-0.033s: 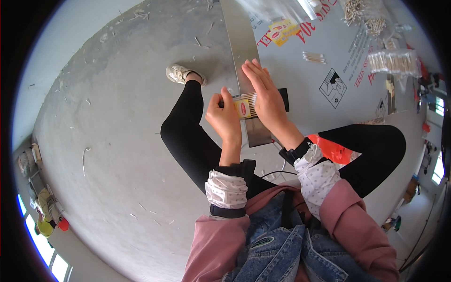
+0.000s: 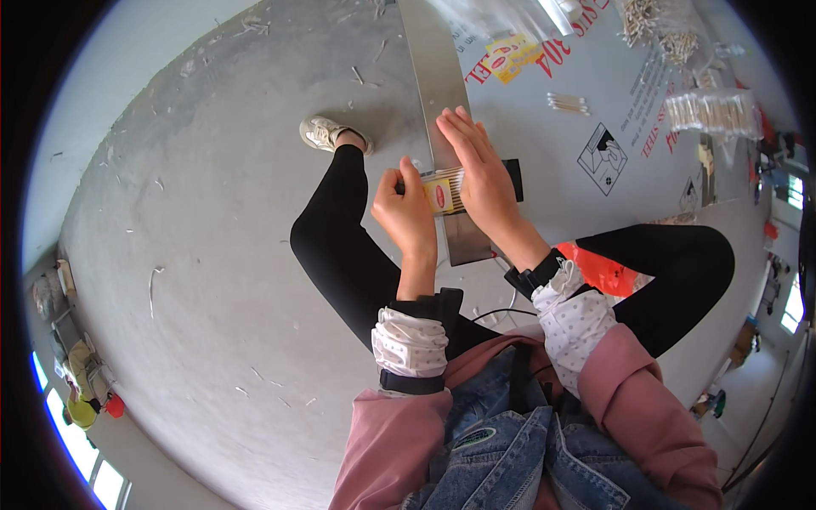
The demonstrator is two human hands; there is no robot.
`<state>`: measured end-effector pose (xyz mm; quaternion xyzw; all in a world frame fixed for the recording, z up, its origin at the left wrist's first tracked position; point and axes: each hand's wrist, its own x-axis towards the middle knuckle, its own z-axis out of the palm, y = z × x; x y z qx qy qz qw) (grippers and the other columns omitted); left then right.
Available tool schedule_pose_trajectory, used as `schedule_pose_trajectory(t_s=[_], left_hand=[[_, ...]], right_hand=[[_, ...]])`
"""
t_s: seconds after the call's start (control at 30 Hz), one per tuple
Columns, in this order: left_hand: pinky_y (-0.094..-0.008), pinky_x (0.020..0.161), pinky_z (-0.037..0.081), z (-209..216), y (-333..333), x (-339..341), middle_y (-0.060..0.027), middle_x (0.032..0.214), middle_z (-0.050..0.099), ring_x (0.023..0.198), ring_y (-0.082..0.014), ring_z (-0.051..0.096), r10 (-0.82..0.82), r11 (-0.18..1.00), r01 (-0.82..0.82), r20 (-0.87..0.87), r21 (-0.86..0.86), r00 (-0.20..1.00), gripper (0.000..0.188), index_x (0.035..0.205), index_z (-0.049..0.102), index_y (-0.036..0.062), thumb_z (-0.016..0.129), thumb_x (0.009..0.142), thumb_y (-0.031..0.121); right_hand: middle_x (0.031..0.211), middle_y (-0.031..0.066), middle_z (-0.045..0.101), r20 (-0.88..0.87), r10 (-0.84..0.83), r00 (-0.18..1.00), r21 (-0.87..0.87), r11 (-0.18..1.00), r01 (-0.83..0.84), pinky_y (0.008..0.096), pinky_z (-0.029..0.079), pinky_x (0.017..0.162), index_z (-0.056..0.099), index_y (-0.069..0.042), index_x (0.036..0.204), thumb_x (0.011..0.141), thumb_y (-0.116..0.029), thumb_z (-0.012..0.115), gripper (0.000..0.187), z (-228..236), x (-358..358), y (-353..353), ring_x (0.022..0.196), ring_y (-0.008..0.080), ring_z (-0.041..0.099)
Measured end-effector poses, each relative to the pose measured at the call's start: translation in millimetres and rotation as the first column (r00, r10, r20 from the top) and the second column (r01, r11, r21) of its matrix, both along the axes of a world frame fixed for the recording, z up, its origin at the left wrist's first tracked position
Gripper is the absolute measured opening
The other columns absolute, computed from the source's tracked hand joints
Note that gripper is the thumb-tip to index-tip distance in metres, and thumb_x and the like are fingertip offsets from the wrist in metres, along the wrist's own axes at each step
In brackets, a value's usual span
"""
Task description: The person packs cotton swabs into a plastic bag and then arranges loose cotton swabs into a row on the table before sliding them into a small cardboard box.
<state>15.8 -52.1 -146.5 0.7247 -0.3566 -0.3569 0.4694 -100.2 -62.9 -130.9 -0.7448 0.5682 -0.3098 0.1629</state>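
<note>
Between my hands, at the table's left edge, is a clear pack of cotton swabs (image 2: 440, 195) with a yellow and red label. My left hand (image 2: 401, 212) is closed around its left end, thumb pointing up. My right hand (image 2: 483, 183) is held flat with fingers stretched out and together, its palm side against the pack's right end. A black flat object (image 2: 513, 179) pokes out from behind the right hand; most of it is hidden.
Loose cotton swabs (image 2: 568, 104) and yellow labels (image 2: 512, 58) lie on the grey printed table sheet (image 2: 544, 161). Packed swabs (image 2: 712, 114) and bundles of swabs (image 2: 677, 44) sit farther right. A red bag (image 2: 605, 270) hangs below. Scraps (image 2: 153, 289) litter the floor.
</note>
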Motion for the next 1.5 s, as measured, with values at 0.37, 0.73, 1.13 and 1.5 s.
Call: schedule_pose_trajectory(t_s=[0.37,0.73,1.13,1.5], left_hand=[[-0.0313,0.048,0.033,3,-1,-2,-0.0046,0.055,0.046,0.056,-0.0073,0.034,0.009,1.0,-0.009,-0.002,-0.009,1.0,0.038,0.069,0.054,-0.0055,0.066,0.097,0.017],[-0.0318,0.048,0.036,3,0,2,-0.0072,0.056,0.049,0.053,-0.0114,0.036,-0.047,0.999,0.048,0.12,-0.01,0.992,0.039,0.071,0.056,-0.0049,0.063,0.099,0.022],[-0.0298,0.052,0.037,7,-5,20,-0.0041,0.059,0.048,0.057,-0.0088,0.04,-0.268,0.963,0.263,0.081,0.061,0.96,0.039,0.079,0.061,-0.004,0.065,0.099,0.029],[-0.0354,0.088,0.05,33,-12,18,-0.0136,0.104,0.069,0.096,-0.0252,0.065,-0.061,0.965,0.144,0.349,-0.219,0.935,0.017,0.109,0.068,-0.0015,0.061,0.099,0.01]], right_hand=[[0.147,0.0149,0.05,0.112,-0.022,0.994,-0.013,1.0,0.023,0.0481,0.03,0.12,0.046,-0.003,0.144,0.085,0.015,0.044,0.061,-3,9,1,0.143,0.0323,0.04],[0.143,0.0178,0.052,0.339,-0.109,0.935,-0.047,0.99,0.132,0.0463,0.035,0.116,0.047,-0.001,0.143,0.099,0.002,0.047,0.044,-9,20,3,0.139,0.0341,0.045],[0.146,0.0121,0.051,0.621,-0.351,0.701,0.234,0.936,0.261,0.0358,0.036,0.114,0.05,-0.001,0.142,0.108,-0.017,0.044,0.038,13,-43,46,0.136,0.0214,0.047],[0.13,0.0116,0.062,-0.067,-0.19,0.98,-0.009,0.982,0.19,0.0424,0.042,0.11,0.066,-0.008,0.123,0.085,0.004,0.064,0.039,20,-200,-36,0.127,0.032,0.054]])
